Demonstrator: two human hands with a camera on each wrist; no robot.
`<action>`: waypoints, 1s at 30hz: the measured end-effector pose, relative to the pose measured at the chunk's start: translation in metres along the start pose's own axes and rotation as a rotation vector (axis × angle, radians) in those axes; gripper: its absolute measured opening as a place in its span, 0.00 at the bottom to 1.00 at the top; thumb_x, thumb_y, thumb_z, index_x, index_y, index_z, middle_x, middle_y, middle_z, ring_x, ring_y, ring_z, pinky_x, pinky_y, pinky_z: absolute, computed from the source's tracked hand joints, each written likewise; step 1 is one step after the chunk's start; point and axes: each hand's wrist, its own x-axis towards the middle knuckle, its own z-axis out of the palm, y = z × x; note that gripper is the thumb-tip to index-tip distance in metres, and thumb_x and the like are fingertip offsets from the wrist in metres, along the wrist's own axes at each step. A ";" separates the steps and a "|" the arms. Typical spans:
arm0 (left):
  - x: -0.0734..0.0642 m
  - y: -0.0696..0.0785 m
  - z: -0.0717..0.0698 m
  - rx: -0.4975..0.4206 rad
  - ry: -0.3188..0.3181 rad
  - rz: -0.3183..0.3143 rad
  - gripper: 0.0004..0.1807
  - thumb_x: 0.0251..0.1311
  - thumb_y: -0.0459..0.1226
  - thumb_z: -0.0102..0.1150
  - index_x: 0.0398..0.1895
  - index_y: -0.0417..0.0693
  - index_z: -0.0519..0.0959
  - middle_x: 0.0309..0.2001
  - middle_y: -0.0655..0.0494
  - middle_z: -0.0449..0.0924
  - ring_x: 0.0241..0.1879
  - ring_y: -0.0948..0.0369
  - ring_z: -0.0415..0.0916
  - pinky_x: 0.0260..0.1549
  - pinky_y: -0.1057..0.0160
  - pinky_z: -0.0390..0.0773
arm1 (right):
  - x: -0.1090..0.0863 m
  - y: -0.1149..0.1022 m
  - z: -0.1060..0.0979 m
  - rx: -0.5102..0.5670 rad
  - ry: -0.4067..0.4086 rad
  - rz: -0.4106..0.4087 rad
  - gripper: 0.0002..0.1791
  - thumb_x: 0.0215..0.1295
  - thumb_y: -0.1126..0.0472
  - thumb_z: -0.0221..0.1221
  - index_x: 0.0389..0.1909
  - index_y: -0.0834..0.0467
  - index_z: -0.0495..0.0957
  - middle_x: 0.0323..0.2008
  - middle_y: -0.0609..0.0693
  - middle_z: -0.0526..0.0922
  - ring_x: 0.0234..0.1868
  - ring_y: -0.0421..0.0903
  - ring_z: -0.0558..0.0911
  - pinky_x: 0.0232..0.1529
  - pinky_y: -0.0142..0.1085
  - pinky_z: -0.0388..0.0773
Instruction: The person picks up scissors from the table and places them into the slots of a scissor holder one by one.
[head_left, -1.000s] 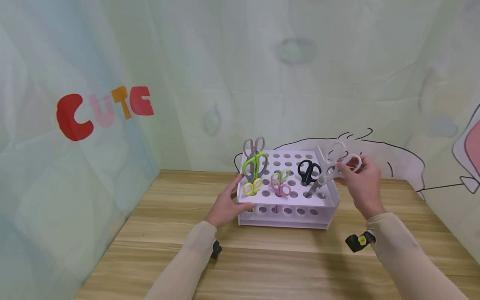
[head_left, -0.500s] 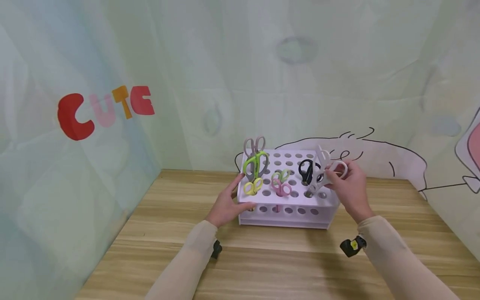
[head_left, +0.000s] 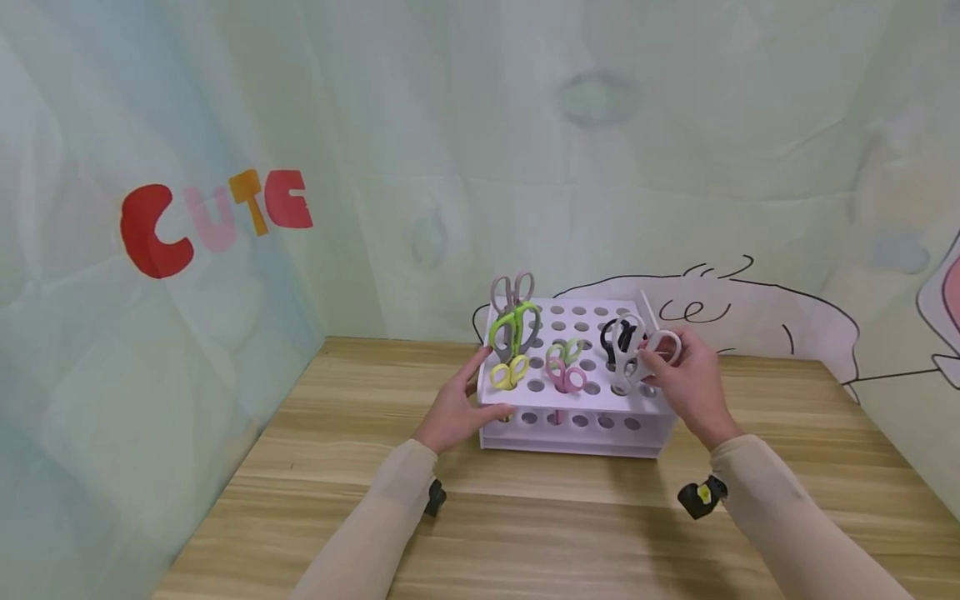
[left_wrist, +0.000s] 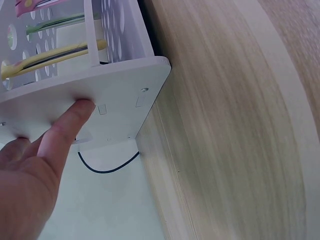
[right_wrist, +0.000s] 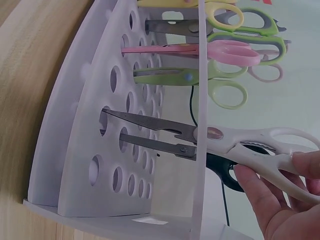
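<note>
A white tiered rack (head_left: 573, 405) with rows of round holes stands on the table. My left hand (head_left: 454, 410) rests on its left side; the left wrist view shows extended fingers against the side panel. My right hand (head_left: 696, 385) pinches the handle of white scissors (right_wrist: 260, 155) at the rack's right part. Their blades point down through the top plate, and the tip meets a hole in the lower plate. Right behind them are black-handled scissors (head_left: 609, 340), partly hidden. Pink scissors (right_wrist: 230, 52) and small green scissors (right_wrist: 172, 76) stand in the middle, yellow scissors (head_left: 510, 375) at front left.
At the rack's back left stand larger green-grey scissors (head_left: 517, 332) and greyish-pink scissors (head_left: 512, 293). The wooden table (head_left: 540, 533) runs up to a printed cloth backdrop (head_left: 420, 167) behind and at both sides.
My right hand has moved left and a little inward, and the white scissors have gone from tilted to nearly upright in the front hole. My left hand stays on the rack.
</note>
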 end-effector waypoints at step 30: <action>-0.008 -0.004 -0.009 0.040 0.028 -0.026 0.56 0.49 0.44 0.78 0.79 0.60 0.53 0.77 0.57 0.51 0.70 0.46 0.60 0.64 0.54 0.68 | 0.010 0.003 0.011 -0.034 -0.090 -0.037 0.20 0.69 0.69 0.58 0.58 0.69 0.67 0.46 0.66 0.81 0.42 0.55 0.83 0.38 0.38 0.85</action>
